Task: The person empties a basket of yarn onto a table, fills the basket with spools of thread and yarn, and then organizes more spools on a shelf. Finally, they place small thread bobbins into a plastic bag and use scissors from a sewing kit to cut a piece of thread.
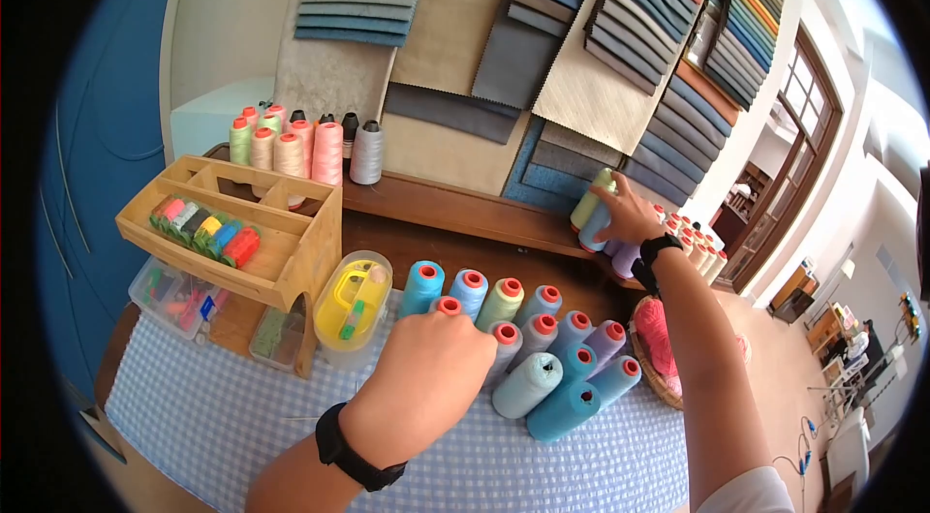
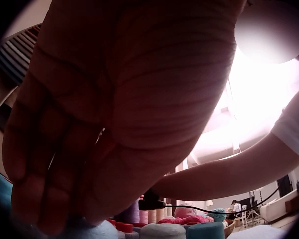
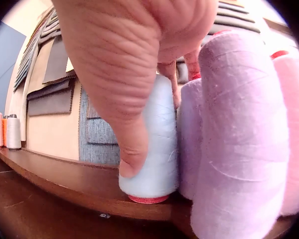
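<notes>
The right hand (image 1: 632, 213), in the right-centre of the head view, is held narrowed round a light blue cone (image 3: 162, 139) of thread. In the right wrist view, the thumb is laid down the cone's near left side, and the other fingertips are partly hidden behind it. The cone is stood on the brown shelf (image 1: 455, 215), with its red base visible. The right forearm is stretched up from the lower right of the head view.

The left hand (image 1: 426, 363) is lowered, back upward, at the lower centre, with its forearm cut off by the bottom edge. Its fingers are hidden in the head view; in the left wrist view they are darkly shadowed and pointed down over a pale blue cone (image 2: 92, 230), mostly cut off. Whether it is gripped cannot be told.

A pale green cone (image 1: 587, 203) is placed just beside the light blue one, and purple cones (image 3: 241, 134) are seen to its right in the right wrist view. More cones (image 1: 528, 385) are grouped upright on the checked cloth (image 1: 242, 406), right of the left hand. Fabric samples (image 1: 446, 29) are hung above the shelf.
</notes>
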`<state>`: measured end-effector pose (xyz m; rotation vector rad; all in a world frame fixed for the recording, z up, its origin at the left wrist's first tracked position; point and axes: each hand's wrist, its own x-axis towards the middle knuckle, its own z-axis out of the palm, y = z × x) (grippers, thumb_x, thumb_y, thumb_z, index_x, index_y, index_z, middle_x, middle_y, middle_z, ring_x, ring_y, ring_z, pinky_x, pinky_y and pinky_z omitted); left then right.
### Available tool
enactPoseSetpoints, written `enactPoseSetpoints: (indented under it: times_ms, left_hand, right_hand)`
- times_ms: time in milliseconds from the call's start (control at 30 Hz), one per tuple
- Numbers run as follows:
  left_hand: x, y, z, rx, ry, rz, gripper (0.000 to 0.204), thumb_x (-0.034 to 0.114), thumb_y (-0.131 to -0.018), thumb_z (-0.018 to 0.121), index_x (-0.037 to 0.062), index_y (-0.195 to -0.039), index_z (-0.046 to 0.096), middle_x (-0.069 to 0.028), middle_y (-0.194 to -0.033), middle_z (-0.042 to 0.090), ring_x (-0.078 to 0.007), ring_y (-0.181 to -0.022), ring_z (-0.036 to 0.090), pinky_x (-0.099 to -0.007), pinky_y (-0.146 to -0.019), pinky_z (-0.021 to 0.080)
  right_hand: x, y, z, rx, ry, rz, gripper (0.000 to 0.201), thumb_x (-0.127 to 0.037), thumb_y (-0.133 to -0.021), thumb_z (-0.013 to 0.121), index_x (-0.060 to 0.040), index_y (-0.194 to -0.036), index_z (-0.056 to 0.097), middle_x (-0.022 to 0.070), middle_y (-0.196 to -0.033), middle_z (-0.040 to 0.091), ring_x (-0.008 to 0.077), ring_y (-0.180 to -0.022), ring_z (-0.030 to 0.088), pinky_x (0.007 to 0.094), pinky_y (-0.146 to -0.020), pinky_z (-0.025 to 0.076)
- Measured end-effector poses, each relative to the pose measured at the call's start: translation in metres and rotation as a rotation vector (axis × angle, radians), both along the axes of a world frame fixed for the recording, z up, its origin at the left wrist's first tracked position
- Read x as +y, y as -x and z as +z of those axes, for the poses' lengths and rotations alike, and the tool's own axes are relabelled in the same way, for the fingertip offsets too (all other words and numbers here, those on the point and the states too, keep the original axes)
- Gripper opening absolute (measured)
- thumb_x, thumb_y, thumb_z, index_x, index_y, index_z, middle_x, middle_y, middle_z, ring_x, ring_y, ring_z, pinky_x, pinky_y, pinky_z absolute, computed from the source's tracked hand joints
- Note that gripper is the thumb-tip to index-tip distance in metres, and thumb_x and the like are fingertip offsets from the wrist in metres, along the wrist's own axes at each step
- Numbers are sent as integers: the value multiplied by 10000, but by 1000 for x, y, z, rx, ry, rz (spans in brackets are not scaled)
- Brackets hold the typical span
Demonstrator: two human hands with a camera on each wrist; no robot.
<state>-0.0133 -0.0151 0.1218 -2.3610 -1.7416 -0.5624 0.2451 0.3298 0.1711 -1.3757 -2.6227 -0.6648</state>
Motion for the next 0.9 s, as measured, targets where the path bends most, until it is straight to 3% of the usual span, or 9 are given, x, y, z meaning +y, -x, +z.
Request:
enactPoseSetpoints:
  times_ms: [433, 633, 900]
  left_hand:
    - [1, -1, 1, 3, 17, -4, 44, 14, -735, 676, 39, -712, 704, -172, -726, 678, -328, -702, 711, -405, -620, 569]
    - [1, -1, 2, 10, 27, 2, 44, 16, -732, 675, 36, -705, 704, -175, -731, 681, -330, -703, 712, -406, -621, 570]
    - [0, -2, 1, 19, 16, -5, 40, 14, -718, 677, 43, -701, 698, -169, -731, 676, -335, -694, 704, -413, -616, 561]
  right_hand:
    - [-7, -3, 11, 27, -44, 107, 953, -338, -584, 946, -254, -1433, 522, 135, -1582, 315, 373, -1201, 623, 452, -959, 552]
    - [-10, -2, 10, -4, -14, 73, 916, -255, -589, 932, -228, -1417, 541, 123, -1576, 336, 368, -1201, 622, 444, -958, 553]
    - [-11, 0, 6, -21, -42, 57, 928, -271, -591, 937, -236, -1426, 534, 125, -1579, 330, 369, -1218, 616, 440, -967, 551]
